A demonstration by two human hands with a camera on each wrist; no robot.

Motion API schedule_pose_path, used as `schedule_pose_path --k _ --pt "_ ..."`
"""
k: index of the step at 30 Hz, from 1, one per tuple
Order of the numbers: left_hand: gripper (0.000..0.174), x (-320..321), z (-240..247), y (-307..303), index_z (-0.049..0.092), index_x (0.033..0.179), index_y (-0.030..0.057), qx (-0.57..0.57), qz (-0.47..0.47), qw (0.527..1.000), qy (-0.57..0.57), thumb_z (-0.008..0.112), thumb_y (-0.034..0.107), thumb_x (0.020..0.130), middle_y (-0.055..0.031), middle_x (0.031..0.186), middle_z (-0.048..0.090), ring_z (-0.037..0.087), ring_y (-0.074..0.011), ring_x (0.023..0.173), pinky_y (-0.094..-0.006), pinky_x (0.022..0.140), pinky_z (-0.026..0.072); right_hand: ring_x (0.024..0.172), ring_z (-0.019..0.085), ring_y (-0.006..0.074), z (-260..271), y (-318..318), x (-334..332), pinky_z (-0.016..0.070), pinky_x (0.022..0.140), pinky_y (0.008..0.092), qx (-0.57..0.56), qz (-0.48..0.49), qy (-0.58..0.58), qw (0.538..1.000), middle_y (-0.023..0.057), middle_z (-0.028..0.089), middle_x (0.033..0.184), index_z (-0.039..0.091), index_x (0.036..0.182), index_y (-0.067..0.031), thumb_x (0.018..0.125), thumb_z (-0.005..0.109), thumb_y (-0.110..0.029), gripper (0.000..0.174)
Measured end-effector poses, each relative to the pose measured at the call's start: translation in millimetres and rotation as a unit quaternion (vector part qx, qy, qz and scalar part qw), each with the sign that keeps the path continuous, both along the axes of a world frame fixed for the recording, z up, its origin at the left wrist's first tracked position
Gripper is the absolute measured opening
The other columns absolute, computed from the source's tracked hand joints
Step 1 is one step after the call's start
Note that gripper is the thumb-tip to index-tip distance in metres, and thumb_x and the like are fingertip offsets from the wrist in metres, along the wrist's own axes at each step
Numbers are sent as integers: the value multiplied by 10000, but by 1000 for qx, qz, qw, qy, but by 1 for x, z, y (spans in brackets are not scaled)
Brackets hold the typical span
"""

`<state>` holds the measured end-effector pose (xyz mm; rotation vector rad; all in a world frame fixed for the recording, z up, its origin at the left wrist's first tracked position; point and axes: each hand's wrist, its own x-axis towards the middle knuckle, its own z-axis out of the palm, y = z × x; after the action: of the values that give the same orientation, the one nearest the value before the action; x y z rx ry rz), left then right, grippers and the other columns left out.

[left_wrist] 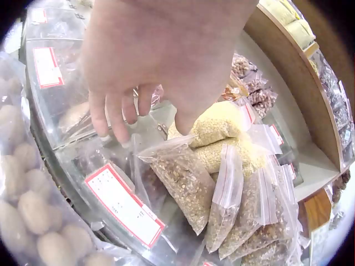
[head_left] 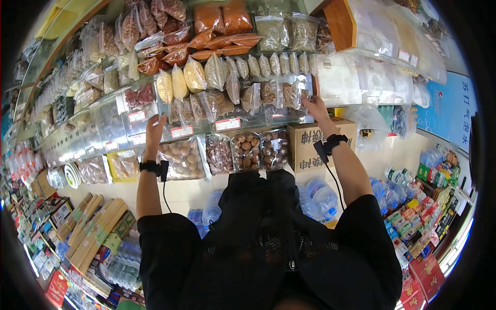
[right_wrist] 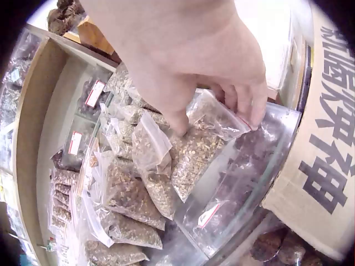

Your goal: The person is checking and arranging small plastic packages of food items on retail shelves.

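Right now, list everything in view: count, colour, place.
Small bags: many, brown and yellow, centre
Upper bags: several, orange, top centre
Labels: several, white, centre
Front bags: several, mostly brown, below labels
Carton: one, brown, right of front bags
Large packs: several, whitish, upper right
Sign: one, blue, far right
Bottles: several, bluish, floor
Long packs: several, tan, lower left
Boxes: several, red, lower right
Other goods: many, mixed, both sides
Straps: two, black, wrists
Sleeves: two, black, bottom
Left hand: one, bare, centre left
Right hand: one, bare, touching small bag

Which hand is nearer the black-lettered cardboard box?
Right: the right hand is just beyond the cardboard box; the left hand is well off to the box's left.
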<state>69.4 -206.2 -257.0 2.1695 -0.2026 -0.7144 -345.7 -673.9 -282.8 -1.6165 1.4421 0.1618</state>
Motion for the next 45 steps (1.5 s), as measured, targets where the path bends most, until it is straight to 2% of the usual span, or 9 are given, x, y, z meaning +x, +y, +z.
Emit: schedule_pose_path --k 6,10,13,18,23,29,32,36,45 --pt "668 -12 -9 -22 524 1307 -47 -23 5 997 73 736 431 892 -123 1118 667 669 -188 883 -314 697 533 863 612 139 57 17 31 482 722 301 37 -58 -124 990 73 678 938 634 1115 48 875 726 -301 433" --pt "479 -10 -10 -30 584 1170 -35 14 -83 990 113 727 333 900 -105 992 680 641 -157 851 -296 681 523 1060 629 261 47 13 42 485 927 372 -61 18 -100 993 202 658 1161 540 1244 123 862 733 -372 654" --pt "341 -27 -2 -41 599 1061 -33 -70 -43 993 84 705 253 911 -83 886 665 607 -119 815 -288 672 508 940 616 161 60 30 53 492 852 319 -53 2 -176 983 117 664 1079 560 1216 47 897 718 -302 498" --pt "273 -50 6 -48 591 1055 -29 -111 -39 992 37 668 205 938 -57 880 644 582 -103 799 -272 683 483 1135 591 242 83 49 63 460 962 358 -31 48 -203 977 207 587 1270 422 1326 71 955 646 -340 597" --pt "271 -79 48 -68 580 1113 -20 -100 -72 989 80 644 190 954 -52 929 634 575 -124 851 -262 736 461 1131 605 307 93 63 65 465 964 386 -53 106 -185 975 245 598 1229 402 1308 76 974 625 -357 590" --pt "465 -109 48 -65 491 1304 -4 -191 -62 973 112 696 118 905 -94 1133 590 572 -189 1095 -331 942 475 1157 595 319 100 66 64 473 977 396 -34 110 -217 969 249 587 1246 365 1335 79 952 665 -421 697" --pt "678 -115 34 -63 398 1389 10 -137 -168 976 -12 777 107 836 -161 1310 492 544 -265 1189 -382 1033 442 1254 540 339 103 70 60 444 1044 390 -13 125 -227 966 276 521 1345 284 1418 79 888 733 -471 886" --pt "762 -119 37 -76 332 1413 -21 -106 -163 979 -57 796 135 830 -177 1270 498 538 -287 1192 -398 1035 440 1384 424 393 107 70 61 363 1144 405 -47 233 -110 965 333 380 1480 94 1524 82 767 823 -546 1224" --pt "967 -123 35 -106 232 1395 -141 -73 -144 975 -150 852 218 745 -310 1332 365 415 -443 1249 -462 1098 344 1335 463 462 88 83 87 407 1110 430 -96 220 -93 966 359 239 1543 32 1529 88 713 801 -649 1342"
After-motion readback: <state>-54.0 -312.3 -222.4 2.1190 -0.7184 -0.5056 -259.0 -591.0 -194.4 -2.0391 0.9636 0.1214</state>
